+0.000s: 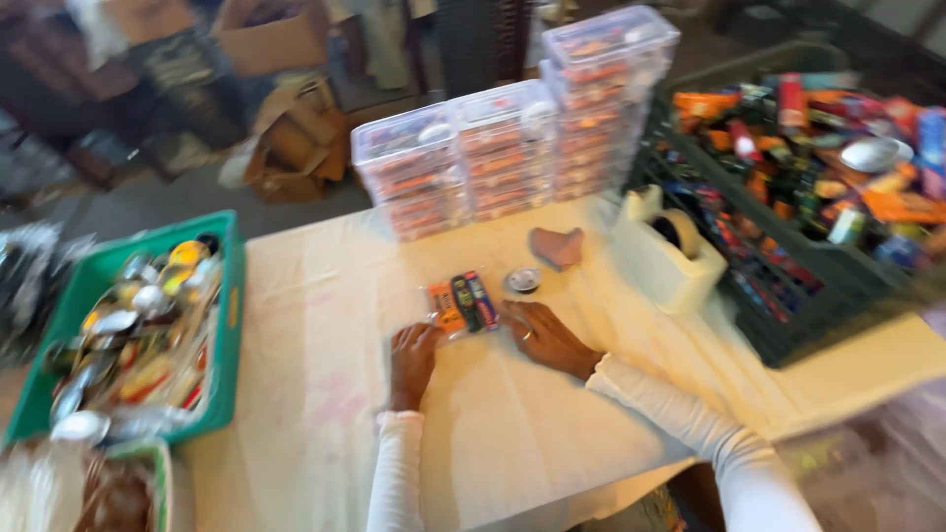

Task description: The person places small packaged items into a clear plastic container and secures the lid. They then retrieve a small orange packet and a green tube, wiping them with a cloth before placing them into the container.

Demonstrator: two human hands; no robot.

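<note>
Here, label by label:

Thing in hand: a small clear packet (463, 302) of bright sachets, orange, dark and blue, lying flat on the cream-covered table (325, 394), near its middle, just ahead of both hands.

Left hand (412, 360): palm down on the cloth, fingers curled loosely, fingertips at the packet's near left corner; it looks to be touching, though the blur leaves that uncertain.

Right hand (547, 335): flat and slightly spread, fingertips against the packet's right edge, pinching nothing.

Handling: probably light and limp, with a slick film wrap that would crinkle and slide on the cloth; not fragile.

Where to hold: by judgement, the two short ends, pinched between thumb and forefinger, or pressed flat from above to keep the sachets aligned.

Nearby: a small round tin (523, 281) just beyond the packet, a cream tape dispenser (670, 261) to the right, stacked clear boxes (512, 148) behind, a green crate (229, 325) at left, and a dark crate (788, 325) at right.
</note>
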